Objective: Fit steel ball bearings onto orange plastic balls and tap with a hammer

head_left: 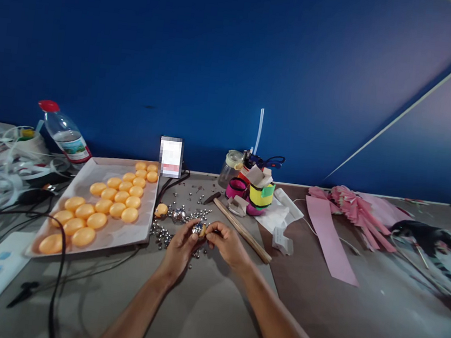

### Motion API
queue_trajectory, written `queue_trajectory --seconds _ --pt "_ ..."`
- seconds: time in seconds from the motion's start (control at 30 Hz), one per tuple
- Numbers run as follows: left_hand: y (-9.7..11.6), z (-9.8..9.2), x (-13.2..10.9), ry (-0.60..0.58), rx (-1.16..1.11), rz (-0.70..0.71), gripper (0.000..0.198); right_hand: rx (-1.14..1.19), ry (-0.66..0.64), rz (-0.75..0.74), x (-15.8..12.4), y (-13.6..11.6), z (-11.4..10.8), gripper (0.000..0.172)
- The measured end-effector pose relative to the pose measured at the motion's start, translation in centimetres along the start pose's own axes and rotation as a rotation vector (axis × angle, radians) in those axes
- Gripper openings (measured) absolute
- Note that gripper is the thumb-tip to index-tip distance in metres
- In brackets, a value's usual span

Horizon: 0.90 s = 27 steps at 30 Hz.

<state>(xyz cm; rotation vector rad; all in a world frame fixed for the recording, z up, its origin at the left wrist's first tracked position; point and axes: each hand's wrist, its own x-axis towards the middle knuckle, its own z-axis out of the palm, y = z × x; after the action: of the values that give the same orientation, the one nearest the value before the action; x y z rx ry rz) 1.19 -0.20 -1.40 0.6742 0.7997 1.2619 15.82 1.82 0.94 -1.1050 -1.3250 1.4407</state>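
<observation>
above the table (201,307), both hands pinch a studded ball (199,229).

A: Legible text on any surface?
B: None. Plastic bottle (65,135), label (74,147): printed band, lettering too small to resolve. Standing card (170,157) at the wall: blurred.
A: Tape rolls (260,195)?
B: Colours only, nothing readable.

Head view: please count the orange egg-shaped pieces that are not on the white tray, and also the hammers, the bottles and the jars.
Orange egg-shaped pieces off the white tray: 2 (loose orange piece; held orange piece, between left hand and right hand)
Wooden-handled hammer: 1
Clear plastic bottle with red cap: 1
Glass jar with pale lid: 1
Total: 5
</observation>
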Motion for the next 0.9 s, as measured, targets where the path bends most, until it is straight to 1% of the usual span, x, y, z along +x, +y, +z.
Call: queue_trajectory --seconds 0.13,0.23,0.47,0.57,0.67,0.73,0.8,0.83,0.87,0.9 --pt "-0.3 -0.4 0.1 0.003 0.007 0.024 0.039 -0.009 -0.007 -0.008 0.1 0.2 0.0 0.008" --pt "-0.6 -0.7 0.2 0.017 0.056 0.061 0.038 -0.031 -0.001 0.001 0.2 0.4 0.0 0.010" --pt "-0.6 -0.7 0.2 0.023 0.356 0.160 0.042 -0.105 0.006 -0.015 0.2 0.5 0.2 0.009" --pt "-0.5 -0.7 0.1 0.041 0.416 0.195 0.040 -0.136 0.042 -0.004 0.2 0.7 0.4 0.011" --pt "-0.4 -0.4 0.1 0.051 0.330 0.160 0.040 -0.131 0.049 -0.008 0.4 0.9 0.3 0.015" --pt "-0.2 -0.1 0.1 0.049 0.195 0.104 0.040 -0.098 0.033 -0.024 0.5 0.8 -0.1 0.017" --pt "0.1 0.4 0.0 0.051 0.037 0.038 0.041 -0.121 0.060 -0.067 0.7 0.5 -1.0 0.021" --pt "0.3 0.5 0.0 0.058 -0.028 0.007 0.041 -0.181 0.116 -0.105 0.8 0.4 -1.5 0.023" --pt "0.6 0.7 0.0 0.061 -0.077 -0.018 0.041 -0.307 0.179 -0.145 0.8 0.3 -2.1 0.022" --pt "0.8 0.8 0.0 0.067 -0.121 -0.034 0.041 -0.458 0.270 -0.187 0.9 0.3 -2.7 0.020"
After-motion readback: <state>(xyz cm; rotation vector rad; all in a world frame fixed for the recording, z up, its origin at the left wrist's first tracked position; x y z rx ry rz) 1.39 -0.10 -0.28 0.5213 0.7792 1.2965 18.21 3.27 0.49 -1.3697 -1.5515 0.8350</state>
